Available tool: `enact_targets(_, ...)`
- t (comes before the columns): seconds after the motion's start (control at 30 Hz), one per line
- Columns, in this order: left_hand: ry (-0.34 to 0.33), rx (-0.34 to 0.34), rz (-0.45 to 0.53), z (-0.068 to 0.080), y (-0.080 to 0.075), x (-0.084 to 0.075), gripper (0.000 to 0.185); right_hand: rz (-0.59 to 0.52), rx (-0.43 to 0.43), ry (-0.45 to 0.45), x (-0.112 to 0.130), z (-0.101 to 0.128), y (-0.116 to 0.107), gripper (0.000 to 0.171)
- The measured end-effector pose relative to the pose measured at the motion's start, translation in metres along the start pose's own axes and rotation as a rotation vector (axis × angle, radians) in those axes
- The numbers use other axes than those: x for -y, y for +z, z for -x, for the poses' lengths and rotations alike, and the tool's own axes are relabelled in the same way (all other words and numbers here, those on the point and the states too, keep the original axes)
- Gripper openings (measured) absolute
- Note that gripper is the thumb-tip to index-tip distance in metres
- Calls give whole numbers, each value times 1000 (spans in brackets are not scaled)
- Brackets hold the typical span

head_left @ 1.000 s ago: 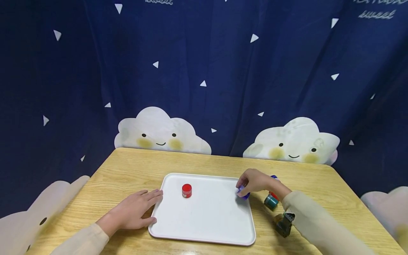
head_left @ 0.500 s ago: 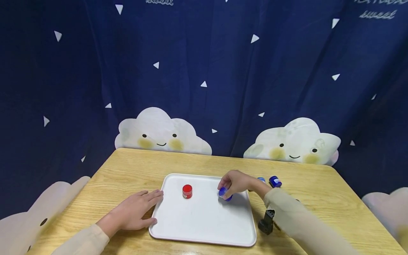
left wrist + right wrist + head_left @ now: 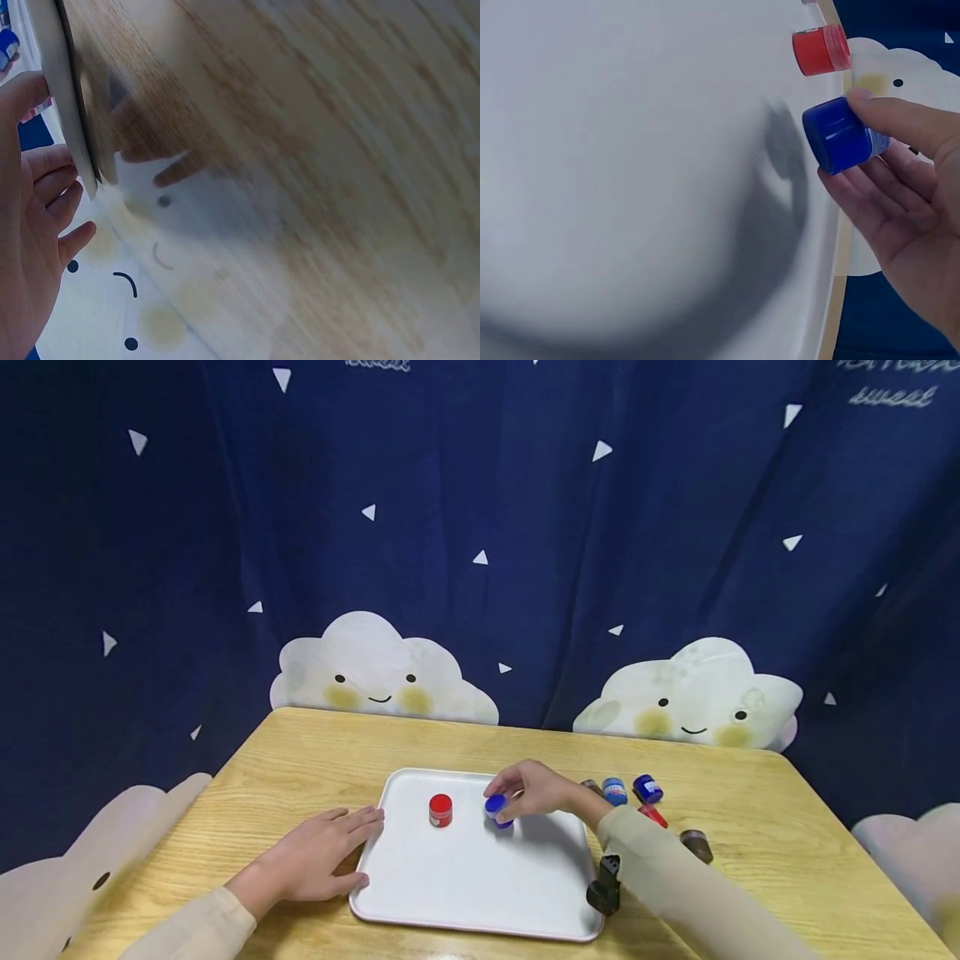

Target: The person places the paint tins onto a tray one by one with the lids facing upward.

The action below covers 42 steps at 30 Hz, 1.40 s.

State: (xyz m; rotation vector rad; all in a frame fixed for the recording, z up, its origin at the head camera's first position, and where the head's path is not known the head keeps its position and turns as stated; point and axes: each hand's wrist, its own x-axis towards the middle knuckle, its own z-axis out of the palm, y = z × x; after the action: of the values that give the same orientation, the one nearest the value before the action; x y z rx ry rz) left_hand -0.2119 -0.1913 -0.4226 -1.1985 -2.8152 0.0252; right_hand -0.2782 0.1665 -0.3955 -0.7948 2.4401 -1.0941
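Observation:
Between thumb and fingers, my right hand (image 3: 536,791) pinches a small blue paint jar (image 3: 498,811) over the far part of the white tray (image 3: 472,885). The right wrist view shows the jar's blue end (image 3: 840,135) facing the camera, the thumb on one side and fingertips on the other. A red jar (image 3: 440,811) stands upright on the tray, left of the blue one. My left hand (image 3: 322,853) rests at the tray's left edge with fingers extended; in the left wrist view its fingertips (image 3: 64,169) lie right at the rim.
Right of the tray lie several more jars: a light blue one (image 3: 614,791), a dark blue one (image 3: 648,788), a brown one (image 3: 697,845) and a red one (image 3: 653,815) partly behind the sleeve. A black wrist camera (image 3: 604,887) hangs under the right wrist.
My right hand has carried the blue jar leftward from the tray's right edge, closer to the red jar. The jars on the right have come into view from behind the arm. The left hand stays put.

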Motion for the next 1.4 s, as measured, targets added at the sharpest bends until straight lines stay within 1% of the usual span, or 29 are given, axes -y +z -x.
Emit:
enact_targets(0.17, -9, 10, 3, 0, -1, 0, 66, -67, -16, -7, -4, -5, 6, 36)
enact_targets(0.4, -17, 22, 18, 0, -1, -1, 66, -153, -52, 11, -7, -11, 16, 37)
enact_targets(0.53, -18, 19, 13, 0, 0, 0, 66, -185, -80, 25, -6, -13, 23, 37)
enact_targets(0.8, -14, 9, 18, 0, 1, 0, 66, -272, -127, 23, -7, -16, 33, 39)
enact_targets(0.93, -16, 11, 26, 1, 1, 0, 67, -276, -141, 13, -7, -17, 36, 39)
enact_targets(1.17, -22, 18, 37, 1, 0, 0, 67, -274, -140, 21, -9, -17, 39, 39)
enact_targets(1.4, -21, 17, 30, 0, -1, -1, 67, -292, -150, 13, -6, -17, 43, 39)
